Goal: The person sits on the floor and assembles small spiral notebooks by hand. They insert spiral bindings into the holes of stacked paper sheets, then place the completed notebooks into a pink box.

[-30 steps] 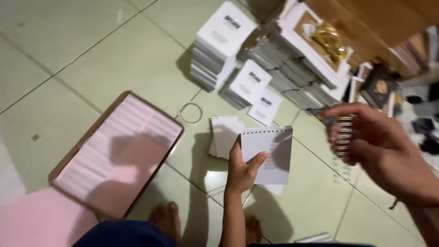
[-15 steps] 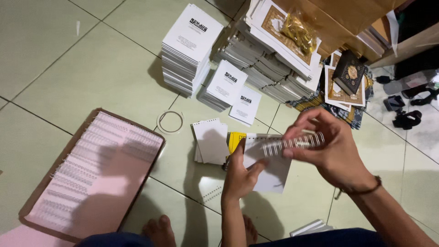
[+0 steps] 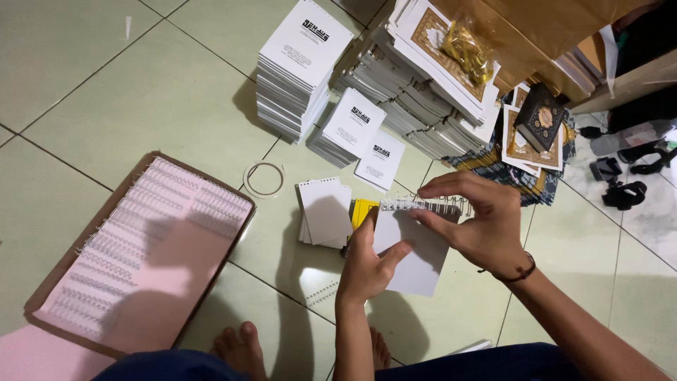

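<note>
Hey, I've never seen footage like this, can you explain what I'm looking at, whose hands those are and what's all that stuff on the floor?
There is no machine here. A camera worn on a person's head looks down at their own bare hands over a tiled floor. The left hand grips a small white booklet by its lower edge. The right hand pinches the wire spiral binding along its top. On the floor lie a flat box of spare white spirals, a tape ring, loose white sheets and stacks of printed booklets.

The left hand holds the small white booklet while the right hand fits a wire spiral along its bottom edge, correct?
Not quite: in the head view the right hand sets the wire spiral along the booklet's top edge, not the bottom. The left hand does hold the booklet.
</note>
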